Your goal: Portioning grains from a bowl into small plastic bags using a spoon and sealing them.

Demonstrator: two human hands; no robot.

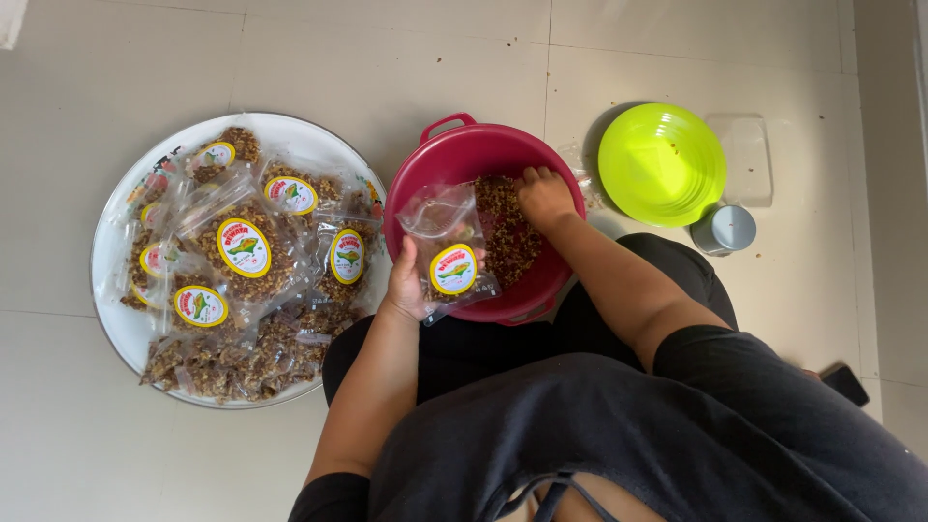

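Pale tiled floor [406, 68] across the whole frame, thin grout lines crossing it, a few dark crumbs scattered in the upper right. Dark clothing of a seated person filling the lower right.

Left of centre, a big round white tray [111, 290] flat on the floor, heaped with filled clear packets [246, 256] of brown crumbly snack, each bearing an oval yellow-rimmed label.

At centre, a red basin [435, 159] with a loop handle at its upper left rim, touching the tray's right edge, holding loose brown snack mix [507, 237].

Upper right, a lime-green bowl [662, 164], just beside the basin. Partly under its right side, a clear flat lid [749, 155] on the tile. Below the bowl, a small grey cup [725, 229]. Far lower right, the corner of a dark phone [845, 384] on the floor.

Left hand [411, 285] at the basin's lower left rim, grip clamped on a clear labelled pouch [447, 246], held open over the basin and only partly filled.

Right hand [544, 196] inside the basin, fingers dug down into the snack mix; closed on a handful or spread, impossible to tell.
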